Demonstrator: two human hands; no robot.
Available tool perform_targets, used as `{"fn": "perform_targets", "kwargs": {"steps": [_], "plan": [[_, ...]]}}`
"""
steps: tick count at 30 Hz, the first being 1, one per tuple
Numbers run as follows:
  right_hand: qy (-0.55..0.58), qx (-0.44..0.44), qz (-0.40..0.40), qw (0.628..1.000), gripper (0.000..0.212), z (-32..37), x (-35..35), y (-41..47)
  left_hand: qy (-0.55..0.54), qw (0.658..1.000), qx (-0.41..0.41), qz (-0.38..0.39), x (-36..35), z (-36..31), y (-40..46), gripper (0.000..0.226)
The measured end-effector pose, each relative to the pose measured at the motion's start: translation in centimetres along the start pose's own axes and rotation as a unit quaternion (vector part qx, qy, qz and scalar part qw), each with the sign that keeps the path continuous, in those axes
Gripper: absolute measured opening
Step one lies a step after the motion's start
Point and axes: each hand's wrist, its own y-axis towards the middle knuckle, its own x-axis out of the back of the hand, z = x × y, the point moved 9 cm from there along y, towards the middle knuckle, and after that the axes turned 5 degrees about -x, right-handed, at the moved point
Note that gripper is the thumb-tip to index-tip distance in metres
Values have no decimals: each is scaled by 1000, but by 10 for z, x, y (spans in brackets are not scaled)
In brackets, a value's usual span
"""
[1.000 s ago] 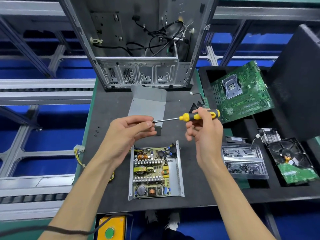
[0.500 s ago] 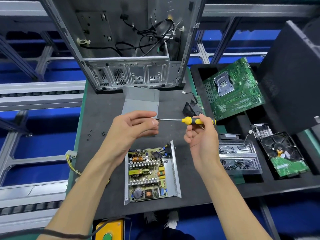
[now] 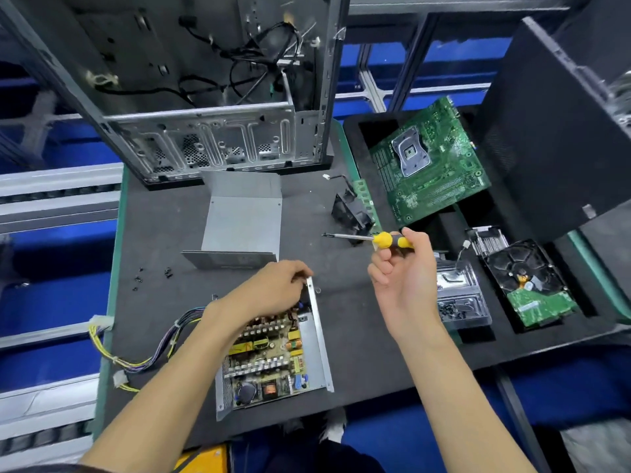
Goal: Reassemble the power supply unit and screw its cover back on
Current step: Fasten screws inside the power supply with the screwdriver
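Open power supply unit [image 3: 273,356] lies flat on the dark bench mat [image 3: 160,240], near the front edge, circuit board facing up, heat sinks and coils exposed. Its wire harness [image 3: 143,353] trails off to the left, white connectors hanging past the mat edge.

Left hand [image 3: 269,291] rests over the far end of the unit, fingers curled down by the top of the right side wall. Fingertips are hidden behind the hand and wall; cannot tell whether they hold anything.

Right hand [image 3: 403,271] is raised above the mat, right of the unit, palm toward the camera. Fingers wrapped around the yellow-and-black handle of a screwdriver [image 3: 372,238]; shaft points left, roughly level, tip in the air and touching nothing.

Grey metal cover [image 3: 242,223] sits off the unit, just beyond it on the mat, bent panel standing up at the back. Small black screws [image 3: 167,273] lie loose on the mat left of the cover.

Empty computer case [image 3: 205,97] stands at the back of the bench, loose cables inside. Black fan [image 3: 351,213] sits right of the cover. Foam tray [image 3: 512,346] on the right holds a green motherboard [image 3: 430,165], a hard drive [image 3: 526,281], and a clear plastic parts box [image 3: 461,295] with small dark pieces in it
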Motion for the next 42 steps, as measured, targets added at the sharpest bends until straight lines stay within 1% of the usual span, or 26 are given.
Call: {"fn": "perform_targets", "kwargs": {"steps": [2, 6, 10, 12, 15, 20, 25, 27, 30, 32, 34, 39, 42], "plan": [[-1, -4, 2, 1000, 22, 0, 0, 1, 2, 1000, 1, -12, 2, 3, 0, 39], [-5, -20, 7, 1000, 21, -6, -4, 4, -40, 996, 31, -72, 11, 16, -3, 30], [-14, -30, 8, 999, 25, -10, -7, 5, -47, 995, 37, -82, 13, 16, -7, 29], [-15, -34, 8, 999, 25, -11, -7, 5, -52, 992, 48, -100, 14, 18, -9, 31], [-18, -39, 11, 999, 24, -12, -7, 6, -102, 985, 65, -124, 16, 22, -15, 26], [-16, -50, 19, 998, 27, -16, -6, 6, -139, 980, 77, -118, 14, 22, -21, 19], [-24, -50, 22, 998, 26, -16, -5, 4, -197, 965, 121, -123, 14, 35, -29, 6], [-27, -50, 21, 998, 27, -15, -5, 3, -193, 964, 130, -132, 14, 39, -30, 9], [-32, -49, 20, 998, 27, -14, -5, 3, -120, 973, 137, -138, 15, 41, -30, 11], [-35, -48, 21, 998, 25, -12, -5, 3, -61, 981, 138, -125, 15, 40, -30, 18], [-39, -49, 22, 998, 23, -11, -6, 3, -34, 986, 139, -89, 10, 38, -31, 23], [-37, -53, 26, 998, 24, -10, -6, 4, 19, 992, 108, 62, -6, 22, -33, 35], [-37, -54, 30, 997, 24, -10, -5, 4, 41, 991, 86, 89, -8, 16, -35, 39]]}}
